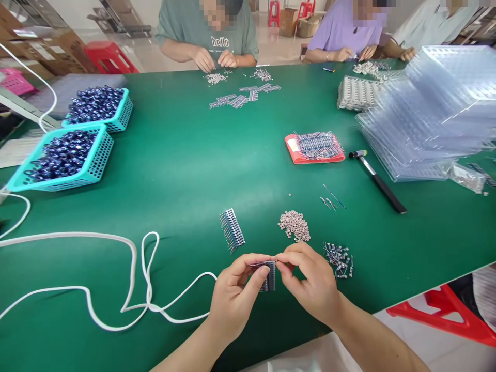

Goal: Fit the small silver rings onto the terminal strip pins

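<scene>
My left hand is closed on a strip of small components with fine wires, thumb across its face. My right hand pinches at the strip's upper right corner, its fingertips close to the left ones; whatever is between them is too small to make out. Just beyond lies a pile of small round beige pieces. A second strip of the same wired components rests to the left of the pile. Right of my right hand is a heap of loose small wired parts.
White cables loop over the table's left side. Two turquoise baskets hold dark blue coiled items. A red packet under wired strips, a hammer and stacked clear plastic trays lie right. Several people sit opposite, hands on small parts.
</scene>
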The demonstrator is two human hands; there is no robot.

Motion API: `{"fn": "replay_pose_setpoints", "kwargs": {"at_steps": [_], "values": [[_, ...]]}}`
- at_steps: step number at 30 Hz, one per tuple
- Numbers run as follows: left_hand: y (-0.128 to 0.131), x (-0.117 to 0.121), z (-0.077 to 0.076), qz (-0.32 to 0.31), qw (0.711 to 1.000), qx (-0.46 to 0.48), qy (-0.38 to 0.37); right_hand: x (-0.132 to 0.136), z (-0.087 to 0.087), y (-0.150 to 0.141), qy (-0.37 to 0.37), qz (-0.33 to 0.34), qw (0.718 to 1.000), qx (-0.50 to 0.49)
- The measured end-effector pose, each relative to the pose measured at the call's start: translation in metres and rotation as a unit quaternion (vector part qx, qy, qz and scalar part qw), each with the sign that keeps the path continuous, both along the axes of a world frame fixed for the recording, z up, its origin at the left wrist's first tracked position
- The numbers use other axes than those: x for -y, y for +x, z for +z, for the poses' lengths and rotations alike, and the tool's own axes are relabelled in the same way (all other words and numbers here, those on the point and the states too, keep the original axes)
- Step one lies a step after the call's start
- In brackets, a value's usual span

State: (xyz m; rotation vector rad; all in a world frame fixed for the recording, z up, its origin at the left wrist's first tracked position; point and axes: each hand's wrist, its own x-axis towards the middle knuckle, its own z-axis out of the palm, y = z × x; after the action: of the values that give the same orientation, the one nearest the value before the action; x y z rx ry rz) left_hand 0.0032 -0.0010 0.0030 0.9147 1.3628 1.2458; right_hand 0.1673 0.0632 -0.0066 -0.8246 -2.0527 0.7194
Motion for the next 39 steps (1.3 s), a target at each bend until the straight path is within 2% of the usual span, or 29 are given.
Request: {"fn": "replay_pose_setpoints", "kwargs": {"at_steps": [9, 18, 39], "values": [[-0.0022, -0.0006, 0.0021, -0.001, 1.000, 0.003, 0.015, -0.0005, 0.0042, -0.0013, 0.007, -0.023, 1.000, -0.006], [-0.0015, 0.0006, -0.0014, -0.011, 1.000, 0.005, 0.028, -0.0011, 0.0010, -0.0025, 0.036, -0.036, 0.999, -0.007], [-0.0005, -0.0010, 0.0027, 0.000, 0.999, 0.053, 0.003, -0.0021, 0.0042, -0.0023, 0.008, -0.021, 1.000, -0.022]]}}
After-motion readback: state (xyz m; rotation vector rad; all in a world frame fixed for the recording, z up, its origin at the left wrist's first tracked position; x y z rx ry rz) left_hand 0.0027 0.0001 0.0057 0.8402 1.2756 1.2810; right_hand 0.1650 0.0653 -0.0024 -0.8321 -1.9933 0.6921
